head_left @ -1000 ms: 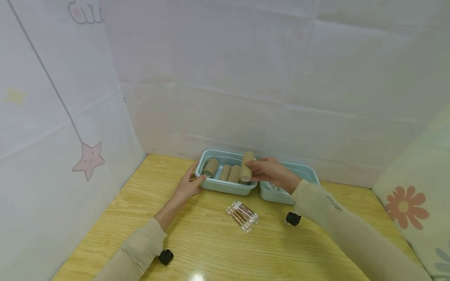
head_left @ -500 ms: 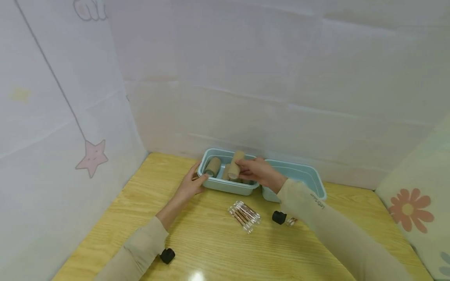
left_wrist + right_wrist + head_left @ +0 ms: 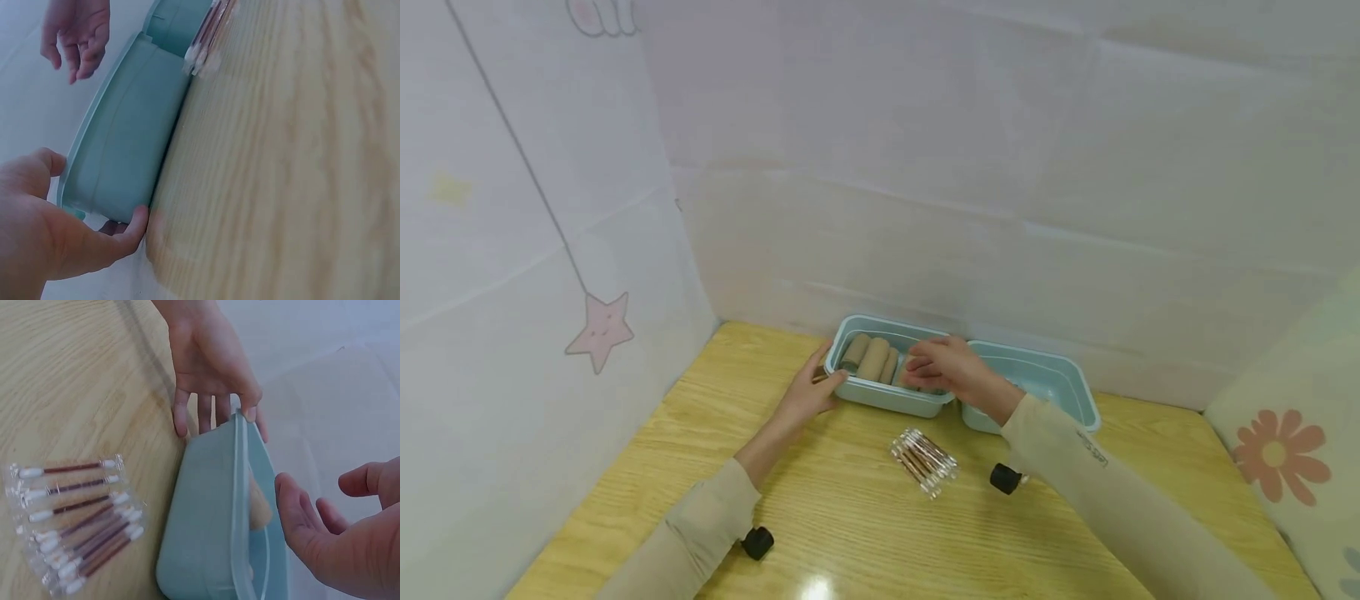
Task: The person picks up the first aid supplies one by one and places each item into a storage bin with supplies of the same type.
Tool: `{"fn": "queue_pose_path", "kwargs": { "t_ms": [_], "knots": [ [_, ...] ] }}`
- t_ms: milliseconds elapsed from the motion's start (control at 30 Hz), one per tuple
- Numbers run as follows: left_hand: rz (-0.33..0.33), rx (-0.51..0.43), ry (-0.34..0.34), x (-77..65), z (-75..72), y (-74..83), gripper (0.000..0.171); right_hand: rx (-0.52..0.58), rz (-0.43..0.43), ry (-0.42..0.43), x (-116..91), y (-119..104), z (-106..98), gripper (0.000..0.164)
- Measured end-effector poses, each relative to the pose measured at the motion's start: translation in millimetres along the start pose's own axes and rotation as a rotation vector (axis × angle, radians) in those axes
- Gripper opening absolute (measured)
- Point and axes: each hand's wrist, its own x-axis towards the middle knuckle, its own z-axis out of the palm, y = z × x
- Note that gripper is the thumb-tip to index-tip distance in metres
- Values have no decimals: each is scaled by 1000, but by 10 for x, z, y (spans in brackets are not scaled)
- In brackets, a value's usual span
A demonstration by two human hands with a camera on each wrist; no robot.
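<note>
My left hand grips the left end of a light-blue plastic bin, its thumb at the rim and fingers along the outer wall. Inside lie several tan rolls that look like bandage rolls, side by side; those on the right are partly covered by my right hand. That hand hovers over the bin's right half. In the right wrist view, the right hand's fingers are loosely bent, thumb apart, with nothing between them. One roll shows past the bin's rim.
A second light-blue bin stands against the first on the right, its contents mostly hidden by my right arm. Clear-wrapped cotton swabs with brown sticks lie on the wooden table in front. A white cloth wall rises close behind the bins.
The right hand carried a roll leftward inside the left bin, laid it beside the leftmost roll and let go, then moved slightly right. The left hand kept its hold on the bin.
</note>
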Motion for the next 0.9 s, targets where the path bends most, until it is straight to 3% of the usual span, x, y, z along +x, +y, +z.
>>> {"fn": "queue_pose_path", "kwargs": {
  "t_ms": [200, 467, 733, 900],
  "knots": [
    [4, 32, 7, -35, -46, 43, 72, -167, -133, 34, -195, -61, -49, 33],
    [51, 251, 90, -92, -143, 177, 69, -263, -326, 127, -535, 78, -230, 32],
    [203, 363, 186, -106, -178, 448, 52, -342, -435, 293, -920, 379, -615, 36],
    [292, 409, 165, -209, -92, 524, 39, -492, -440, 434, -1248, 553, -877, 35]
  ]
}}
